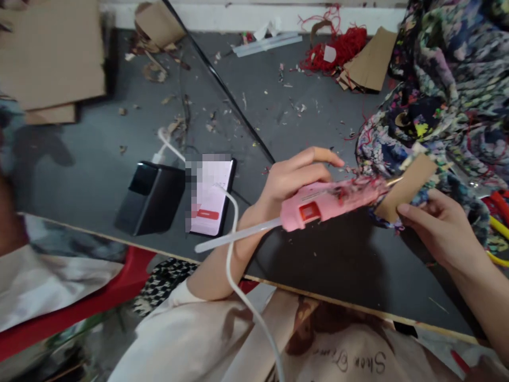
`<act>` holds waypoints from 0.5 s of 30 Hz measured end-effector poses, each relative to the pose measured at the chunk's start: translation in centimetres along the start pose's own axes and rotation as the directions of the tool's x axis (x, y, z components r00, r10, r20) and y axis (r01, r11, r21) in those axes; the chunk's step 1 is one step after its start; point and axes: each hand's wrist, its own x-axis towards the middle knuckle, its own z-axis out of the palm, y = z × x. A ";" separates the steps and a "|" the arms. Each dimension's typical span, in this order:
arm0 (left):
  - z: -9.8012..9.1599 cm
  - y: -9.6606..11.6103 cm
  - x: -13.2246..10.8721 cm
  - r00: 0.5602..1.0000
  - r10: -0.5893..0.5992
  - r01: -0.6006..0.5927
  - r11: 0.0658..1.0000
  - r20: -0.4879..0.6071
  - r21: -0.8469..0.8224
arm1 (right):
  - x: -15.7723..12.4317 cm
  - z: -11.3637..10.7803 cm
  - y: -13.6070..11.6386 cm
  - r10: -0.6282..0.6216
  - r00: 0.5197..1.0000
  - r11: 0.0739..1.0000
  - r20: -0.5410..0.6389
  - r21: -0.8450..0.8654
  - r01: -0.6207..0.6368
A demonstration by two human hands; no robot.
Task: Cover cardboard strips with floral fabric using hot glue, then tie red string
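My left hand (294, 178) is wrapped round a pink hot glue gun (330, 200) whose clear glue stick (234, 239) pokes out of the back and whose white cord (234, 265) loops down toward me. The gun's nozzle touches a small brown cardboard piece (407, 187). My right hand (437, 228) pinches that cardboard piece from below, over the dark grey table (159, 132). Bits of red thread cling to the gun's barrel.
A phone (210, 193) with a lit screen leans beside a black box (153, 197). Patterned floral fabric (441, 95) is heaped at the right. Red yarn (338, 48), cardboard sheets (51, 53) and scraps litter the far side. A red stool (99, 302) stands lower left.
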 end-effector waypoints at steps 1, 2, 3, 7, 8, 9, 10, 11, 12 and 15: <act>0.0 -0.2 -0.2 1.000 0.009 -0.009 1.000 0.010 -0.010 | 0.3 0.4 -0.2 -0.002 1.000 0.999 0.015 0.047 0.001; -0.1 -0.4 -0.4 0.999 0.021 -0.020 1.000 0.033 -0.008 | 0.6 0.8 -0.4 -0.039 0.998 0.996 0.044 0.076 0.036; 0.0 -0.7 -0.6 0.999 0.015 -0.015 1.000 0.049 0.002 | 0.9 1.3 -0.6 -0.079 0.994 0.992 0.071 0.103 0.071; 0.4 -2.2 -1.1 0.997 0.076 -0.077 0.996 0.022 0.053 | 2.3 2.1 -0.5 -0.159 0.979 0.979 0.126 0.148 0.140; 0.6 -2.6 -1.1 0.993 0.121 -0.121 0.990 0.010 0.072 | 2.5 2.1 -0.4 -0.173 0.976 0.976 0.131 0.155 0.152; 0.8 -2.9 -1.2 0.986 0.164 -0.163 0.982 0.002 0.090 | 2.6 2.0 -0.2 -0.187 0.973 0.972 0.135 0.166 0.164; 0.9 -3.3 -1.2 0.980 0.198 -0.196 0.975 -0.003 0.107 | 2.7 1.8 0.0 -0.202 0.969 0.968 0.141 0.179 0.176; 1.1 -3.5 -1.2 0.976 0.219 -0.217 0.969 -0.009 0.123 | 2.7 1.7 0.2 -0.217 0.965 0.964 0.148 0.186 0.188; 1.2 -3.7 -1.2 0.974 0.228 -0.224 0.965 -0.016 0.135 | 2.7 1.5 0.4 -0.229 0.961 0.962 0.153 0.185 0.199; 1.3 -4.0 -1.2 0.976 0.218 -0.212 0.964 -0.019 0.158 | 2.6 1.2 0.8 -0.243 0.958 0.964 0.154 0.144 0.222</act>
